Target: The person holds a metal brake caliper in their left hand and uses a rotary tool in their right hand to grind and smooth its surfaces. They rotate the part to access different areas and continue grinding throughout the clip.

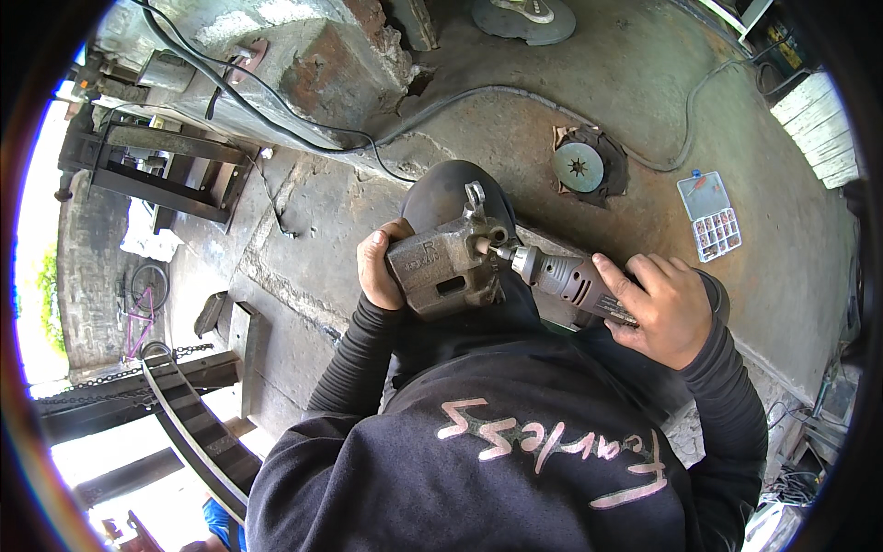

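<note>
My left hand [380, 269] is closed round the left side of a rusty brown-grey brake caliper [430, 267], with raised letters and a slot on its face. The caliper rests about my dark-clad knee [454, 189]. Held in my right hand [664, 311] is a grey rotary tool [568, 280], its body lying under my palm and fingers. A small pinkish grinding bit [483, 246] at the tool's tip meets the caliper's right side, by a bore. Whether the bit spins cannot be made out.
On the concrete floor lie a round metal disc [579, 167] on a dark ragged piece and an open-lidded compartment box [717, 234] with small parts. A grey hose [543, 95] curves across the floor. Black cables [267, 129] run at upper left, near a metal frame [170, 166].
</note>
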